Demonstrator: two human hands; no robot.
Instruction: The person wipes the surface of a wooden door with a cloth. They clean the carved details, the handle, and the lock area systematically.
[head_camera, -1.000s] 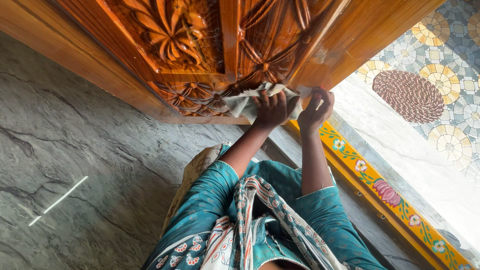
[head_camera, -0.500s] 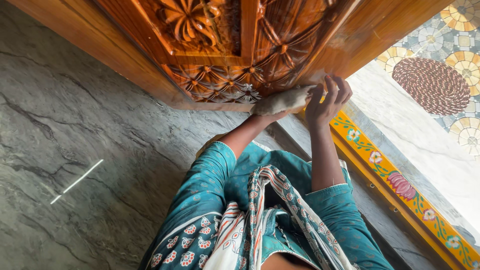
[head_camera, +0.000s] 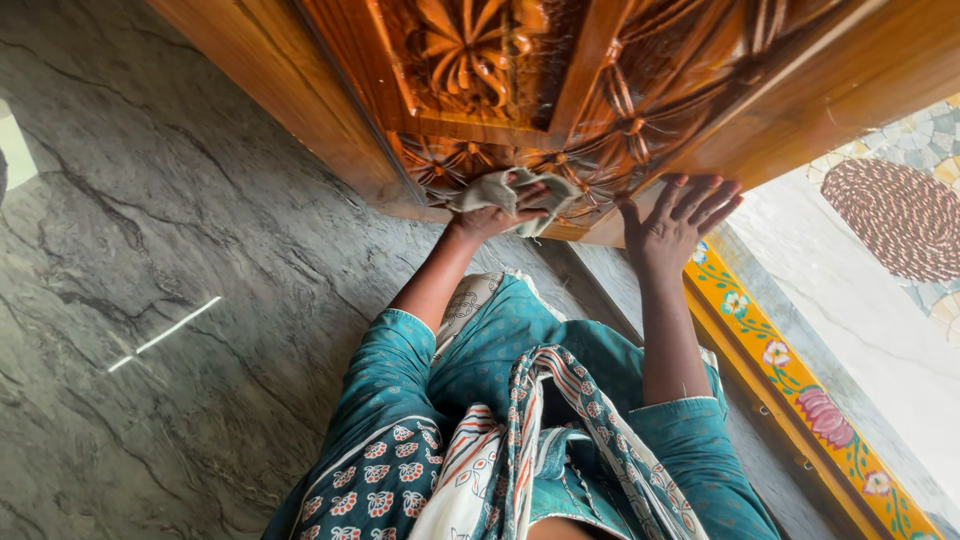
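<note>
Left hand (head_camera: 490, 218) bunches a soft, light grey cloth (head_camera: 505, 190) against the carved door (head_camera: 560, 90) near its bottom edge, seemingly gripped mid-wad; right hand (head_camera: 672, 222) splayed flat, empty, on the door's lower corner.

The carved wooden door (head_camera: 600, 90) blocks the way ahead; the painted yellow threshold (head_camera: 780, 370) bars the right, while the grey marble floor (head_camera: 170, 300) lies open leftward.
</note>
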